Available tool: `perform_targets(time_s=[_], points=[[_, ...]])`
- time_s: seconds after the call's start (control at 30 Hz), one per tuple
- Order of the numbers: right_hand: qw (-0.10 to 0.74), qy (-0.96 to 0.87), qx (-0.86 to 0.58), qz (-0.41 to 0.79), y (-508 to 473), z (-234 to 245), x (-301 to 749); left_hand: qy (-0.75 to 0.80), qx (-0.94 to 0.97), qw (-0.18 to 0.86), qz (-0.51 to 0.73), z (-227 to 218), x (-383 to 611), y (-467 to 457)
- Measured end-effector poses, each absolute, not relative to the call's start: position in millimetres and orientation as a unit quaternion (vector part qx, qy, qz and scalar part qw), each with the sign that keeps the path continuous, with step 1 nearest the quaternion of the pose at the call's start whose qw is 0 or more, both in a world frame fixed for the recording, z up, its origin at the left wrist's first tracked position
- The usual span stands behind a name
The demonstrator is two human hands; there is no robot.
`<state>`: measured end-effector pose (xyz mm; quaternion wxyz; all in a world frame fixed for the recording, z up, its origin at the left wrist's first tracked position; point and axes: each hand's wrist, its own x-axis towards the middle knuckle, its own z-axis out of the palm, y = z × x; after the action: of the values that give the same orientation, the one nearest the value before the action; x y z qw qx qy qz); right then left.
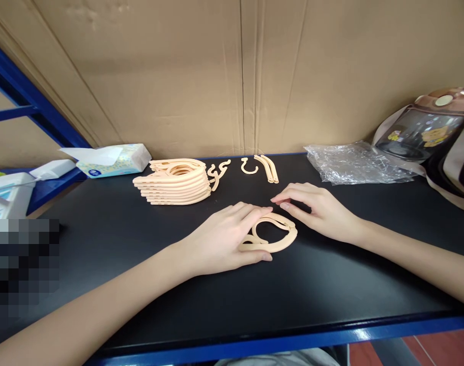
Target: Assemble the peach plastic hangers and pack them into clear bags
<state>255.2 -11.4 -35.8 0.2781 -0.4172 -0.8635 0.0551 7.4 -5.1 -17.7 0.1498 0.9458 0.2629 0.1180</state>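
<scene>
A cream-coloured folding hanger lies folded on the black tabletop. My left hand is closed over its left part, fingers along the far side and thumb along the near side, hiding that end. Just beyond the hanger's right end, my right hand hovers with thumb and forefinger slightly apart and nothing visible between them. Behind, a neat stack of folded hangers stands to the left, with loose hooks against its right side. Farther right lie a single hook and a pair of loose hanger arms.
A tissue pack sits at the back left, near a blue metal frame. Crumpled clear plastic lies at the back right beside a strapped drink bottle. Cardboard rises behind the black table.
</scene>
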Motion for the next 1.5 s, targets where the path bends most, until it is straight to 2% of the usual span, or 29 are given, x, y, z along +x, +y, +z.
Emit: perform_targets(time_s=[0.17, 0.4, 0.53, 0.73, 1.0, 1.13, 1.5], points=[[0.276, -0.846, -0.455, 0.046, -7, -37, 259, 0.263, 0.949, 0.137, 0.112, -12, 8, -8], [0.308, -0.794, -0.504, 0.142, 2, -37, 266, 0.227, 0.958, 0.086, 0.150, 11, 6, -15], [0.288, -0.815, -0.490, 0.115, -1, -37, 264, 0.277, 0.939, 0.038, 0.202, 43, -7, -4], [0.261, -0.834, -0.476, 0.094, -6, -36, 262, 0.412, 0.875, 0.042, 0.250, 87, -45, 31], [0.238, -0.853, -0.452, 0.102, -6, -35, 262, 0.516, 0.823, 0.124, 0.203, 75, -91, 63], [0.231, -0.855, -0.453, 0.098, -7, -36, 262, 0.510, 0.824, 0.167, 0.183, 72, -102, 67], [0.222, -0.868, -0.438, 0.073, -7, -35, 263, 0.509, 0.824, 0.196, 0.157, 69, -102, 70]])
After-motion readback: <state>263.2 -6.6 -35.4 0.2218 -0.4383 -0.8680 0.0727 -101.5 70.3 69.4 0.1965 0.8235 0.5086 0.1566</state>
